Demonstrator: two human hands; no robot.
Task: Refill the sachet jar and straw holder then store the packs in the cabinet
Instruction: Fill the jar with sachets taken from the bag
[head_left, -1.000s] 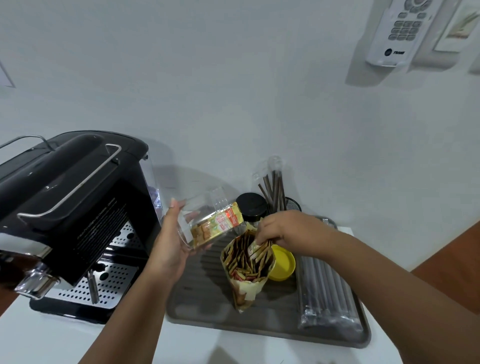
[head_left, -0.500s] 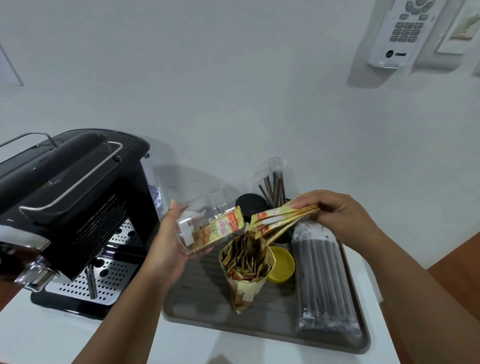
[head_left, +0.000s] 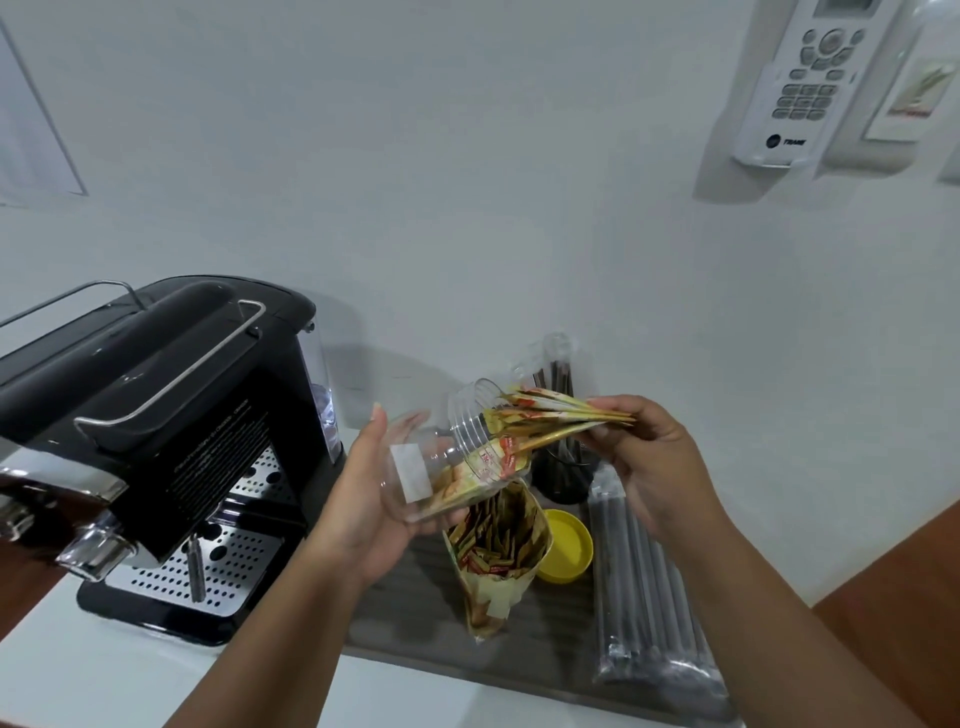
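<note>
You've got a clear ribbed plastic jar (head_left: 457, 457), glossy sachets (head_left: 550, 415), matt grey tray (head_left: 415, 613), perforated shiny metal grille (head_left: 228, 561).

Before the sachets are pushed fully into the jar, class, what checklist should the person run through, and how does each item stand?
1. Jar firmly held: ok, the left hand grips it, tilted with its mouth toward the right hand.
2. Lid off: ok, the yellow lid lies on the tray.
3. Sachets under control: ok, the right hand pinches the bundle at its outer end.
4. Sachets lined up with the mouth: ok, their tips are already entering it.
5. Room left in the jar: cannot tell, though some sachets already lie inside.
6. Sachet pack stable: cannot tell, it stands open just below the jar.
</note>
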